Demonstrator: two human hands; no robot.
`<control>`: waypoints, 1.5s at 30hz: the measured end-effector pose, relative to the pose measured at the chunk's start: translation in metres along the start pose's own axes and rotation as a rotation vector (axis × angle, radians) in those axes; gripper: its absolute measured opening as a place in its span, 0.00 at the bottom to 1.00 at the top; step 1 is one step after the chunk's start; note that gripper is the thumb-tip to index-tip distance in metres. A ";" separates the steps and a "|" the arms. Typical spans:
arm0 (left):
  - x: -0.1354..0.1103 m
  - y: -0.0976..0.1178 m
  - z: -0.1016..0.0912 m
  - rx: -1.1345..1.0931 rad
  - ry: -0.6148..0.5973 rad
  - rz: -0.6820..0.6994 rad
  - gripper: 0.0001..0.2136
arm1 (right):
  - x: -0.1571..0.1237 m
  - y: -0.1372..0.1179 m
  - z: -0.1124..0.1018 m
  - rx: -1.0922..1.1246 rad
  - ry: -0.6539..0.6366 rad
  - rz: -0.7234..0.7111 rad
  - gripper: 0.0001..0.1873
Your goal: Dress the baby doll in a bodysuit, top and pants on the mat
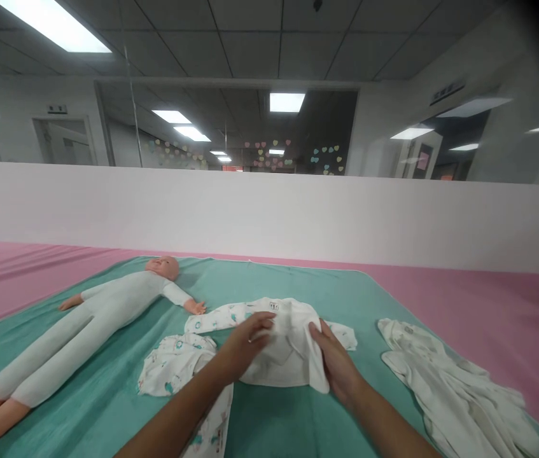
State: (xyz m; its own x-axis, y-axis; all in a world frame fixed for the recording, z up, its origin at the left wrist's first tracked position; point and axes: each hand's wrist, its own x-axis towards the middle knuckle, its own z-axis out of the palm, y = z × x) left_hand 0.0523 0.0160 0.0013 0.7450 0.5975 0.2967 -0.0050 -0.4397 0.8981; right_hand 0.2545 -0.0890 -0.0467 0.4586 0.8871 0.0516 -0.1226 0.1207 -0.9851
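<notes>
A small white baby shirt [273, 366] with a printed pattern on its sleeves lies spread on the green cloth, a label showing at its neck. My right hand [333, 356] is closed on the shirt's right front edge, thumb on top. Over the left part of the shirt is my left hand [250, 340], its fingers bent and apart, with the fingertips slightly blurred; whether they touch the fabric is unclear. Beside my left forearm lies a crumpled white printed garment [178, 362], partly hidden by the arm.
A baby doll [116, 308] in a white bodysuit lies on the left, one hand near the shirt's sleeve. Crumpled white cloth [460, 388] lies at right. The green cloth [298, 273] covers a pink surface [479, 312], with a white low wall [269, 216] and glass behind.
</notes>
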 end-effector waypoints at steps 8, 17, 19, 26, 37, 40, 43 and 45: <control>-0.010 0.009 0.010 -0.608 -0.281 -0.152 0.23 | -0.026 -0.020 0.038 0.081 -0.295 0.081 0.36; 0.001 -0.004 0.004 -0.341 -0.089 -0.054 0.26 | -0.030 -0.022 0.041 -0.132 -0.278 0.017 0.14; 0.000 -0.004 0.004 -0.152 -0.067 -0.026 0.30 | -0.030 -0.027 0.039 -0.038 -0.268 0.041 0.10; -0.013 0.018 0.036 0.062 -0.362 -0.014 0.21 | -0.042 -0.052 0.028 0.332 -0.415 0.062 0.11; -0.006 0.046 0.008 -0.543 0.351 -0.237 0.20 | -0.002 -0.006 0.002 -0.383 -0.190 -0.263 0.19; -0.018 0.076 -0.018 -0.424 0.391 -0.291 0.20 | 0.002 0.008 -0.003 -0.553 -0.261 -0.235 0.22; -0.037 0.090 -0.050 -0.083 0.217 -0.376 0.23 | 0.001 0.012 -0.006 -0.599 -0.296 -0.229 0.22; -0.047 0.085 -0.068 0.229 0.142 -0.409 0.26 | 0.000 0.012 -0.008 -0.632 -0.311 -0.232 0.22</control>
State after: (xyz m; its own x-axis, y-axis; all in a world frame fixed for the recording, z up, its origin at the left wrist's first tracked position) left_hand -0.0282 -0.0040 0.0855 0.5571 0.8304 -0.0100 0.4278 -0.2766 0.8605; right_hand 0.2600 -0.0907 -0.0595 0.1290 0.9665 0.2220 0.5205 0.1245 -0.8448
